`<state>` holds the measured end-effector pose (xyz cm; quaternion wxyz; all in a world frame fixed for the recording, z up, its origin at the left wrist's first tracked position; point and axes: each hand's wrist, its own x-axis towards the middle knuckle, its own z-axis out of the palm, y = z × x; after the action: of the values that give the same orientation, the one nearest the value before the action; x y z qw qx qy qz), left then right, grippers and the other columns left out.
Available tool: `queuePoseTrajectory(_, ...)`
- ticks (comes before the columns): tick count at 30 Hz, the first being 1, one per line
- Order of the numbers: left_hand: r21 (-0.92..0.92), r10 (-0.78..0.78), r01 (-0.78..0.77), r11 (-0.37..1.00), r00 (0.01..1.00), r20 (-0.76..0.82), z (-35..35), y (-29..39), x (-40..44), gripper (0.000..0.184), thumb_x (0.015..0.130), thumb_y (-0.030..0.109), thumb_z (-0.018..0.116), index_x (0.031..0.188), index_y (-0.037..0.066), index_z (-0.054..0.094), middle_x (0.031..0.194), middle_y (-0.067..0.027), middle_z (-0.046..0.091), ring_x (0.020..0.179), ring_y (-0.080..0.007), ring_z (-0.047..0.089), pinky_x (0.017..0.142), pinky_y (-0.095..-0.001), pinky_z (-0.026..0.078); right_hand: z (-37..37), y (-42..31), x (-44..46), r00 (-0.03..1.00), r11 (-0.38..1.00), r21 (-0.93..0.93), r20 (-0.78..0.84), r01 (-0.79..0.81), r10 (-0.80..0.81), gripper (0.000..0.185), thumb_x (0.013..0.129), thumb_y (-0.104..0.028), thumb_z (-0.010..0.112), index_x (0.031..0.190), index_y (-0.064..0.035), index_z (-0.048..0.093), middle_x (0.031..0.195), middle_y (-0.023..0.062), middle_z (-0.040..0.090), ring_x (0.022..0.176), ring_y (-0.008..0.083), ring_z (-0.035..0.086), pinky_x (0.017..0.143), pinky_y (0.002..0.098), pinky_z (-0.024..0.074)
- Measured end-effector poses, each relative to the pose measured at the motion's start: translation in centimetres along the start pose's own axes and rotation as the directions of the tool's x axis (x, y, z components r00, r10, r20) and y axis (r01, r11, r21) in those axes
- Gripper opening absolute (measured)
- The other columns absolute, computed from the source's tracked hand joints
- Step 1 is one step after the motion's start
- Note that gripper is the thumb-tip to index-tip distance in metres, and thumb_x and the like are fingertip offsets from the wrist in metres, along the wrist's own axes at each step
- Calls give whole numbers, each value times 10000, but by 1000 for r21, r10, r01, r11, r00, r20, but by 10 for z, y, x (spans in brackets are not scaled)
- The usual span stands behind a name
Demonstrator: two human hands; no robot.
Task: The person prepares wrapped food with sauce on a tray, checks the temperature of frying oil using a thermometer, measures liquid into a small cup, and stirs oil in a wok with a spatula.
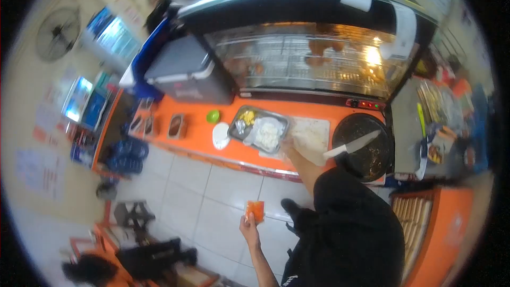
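Note:
My left hand [248,227] is closed round a small clear packet [255,210] with bright orange contents, held out over the tiled floor. My right hand [287,144] reaches across the orange counter to the right edge of a metal tray [240,141]; its fingers are blurred, so whether they grip the rim does not show. Inside the tray lie a white crumbly heap [268,133], a yellow pile [248,117] and something silvery [240,126]. Beneath and beside this hand is a white cutting board [313,127] with pale residue.
A knife [353,144] rests across a large black pan [366,154] on the right. Behind the tray stands a lit glass display warmer [303,56]. A green bowl [213,116], a white lid [220,136] and a grey cooler box [188,72] are leftward. Another person [156,10] is at the back.

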<state>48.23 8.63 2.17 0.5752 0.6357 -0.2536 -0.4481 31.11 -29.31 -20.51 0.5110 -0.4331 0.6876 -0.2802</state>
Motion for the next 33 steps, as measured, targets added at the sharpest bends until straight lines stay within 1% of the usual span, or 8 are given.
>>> queuePoseTrajectory(4, 28, 24, -28, 999, 992, 128, -27, 47, 71, 352, 969, 258, 569, 1118, -53, 494, 1014, -177, 648, 861, -249, 683, 709, -332, 552, 18, 11, 8, 978, 994, -46, -189, -98, 87, 416, 882, -261, 587, 1220, -25, 526, 1237, 184, 561, 1156, 244, 531, 1011, 406, 383)
queuePoseTrajectory(12, 189, 103, -180, 965, 929, 356, -31, 92, 178, 299, 974, 222, 561, 1061, -59, 508, 944, -160, 658, 791, -175, 639, 668, -285, 510, -63, -54, -256, 852, 879, 300, -488, 370, -192, 403, 853, -188, 597, 1217, -21, 550, 1044, 166, 631, 973, 265, 592, 891, 390, 444)
queuePoseTrajectory(14, 188, 158, -261, 947, 886, 435, -9, 103, 189, 268, 961, 218, 585, 987, -48, 555, 884, -113, 668, 701, -122, 585, 600, -263, 455, -72, -31, -281, 862, 964, 246, -506, 105, 35, 324, 840, -124, 598, 1134, 11, 617, 930, 94, 679, 855, 185, 615, 784, 345, 506)
queuePoseTrajectory(17, 458, 64, -583, 671, 660, 748, 30, 145, 177, 274, 897, 235, 671, 1018, -10, 666, 800, -65, 673, 661, -96, 559, 583, -254, 438, -86, -31, -359, 885, 904, 428, -413, -21, 216, 312, 862, -137, 599, 1110, 52, 613, 889, 100, 682, 796, 148, 625, 705, 330, 515)
queuePoseTrajectory(21, 377, -186, -447, 811, 415, 891, 79, 119, 176, 333, 852, 254, 715, 1071, 7, 673, 786, -90, 672, 634, -122, 557, 601, -262, 452, -89, -10, -416, 822, 819, 573, -449, -36, 351, 221, 868, -95, 573, 1017, 52, 644, 849, 87, 684, 725, 161, 645, 630, 332, 514)
queuePoseTrajectory(23, 344, -258, -776, 529, 238, 936, 92, 94, 181, 363, 810, 270, 750, 1062, 21, 672, 752, -91, 650, 625, -155, 559, 627, -271, 465, -94, 1, -425, 791, 814, 581, -490, -17, 366, 205, 859, -90, 574, 992, 43, 657, 835, 88, 682, 708, 160, 642, 615, 337, 506)
queuePoseTrajectory(29, 397, -68, -655, 643, 468, 881, 76, 120, 203, 305, 804, 194, 759, 1042, 24, 673, 709, -61, 579, 652, -129, 517, 602, -292, 445, -131, -10, -426, 742, 870, 473, -532, -137, 407, 195, 830, -64, 562, 975, 14, 665, 777, 50, 646, 686, 125, 590, 633, 320, 492)
queuePoseTrajectory(33, 658, -176, -343, 671, 788, 590, -14, 126, 246, 484, 941, 288, 573, 538, 21, 559, 464, 3, 504, 410, -91, 408, 404, -270, 324, -134, 14, -396, 813, 930, 326, -487, -169, 318, 179, 846, -58, 547, 969, 29, 645, 792, 56, 636, 727, 122, 580, 653, 312, 492)
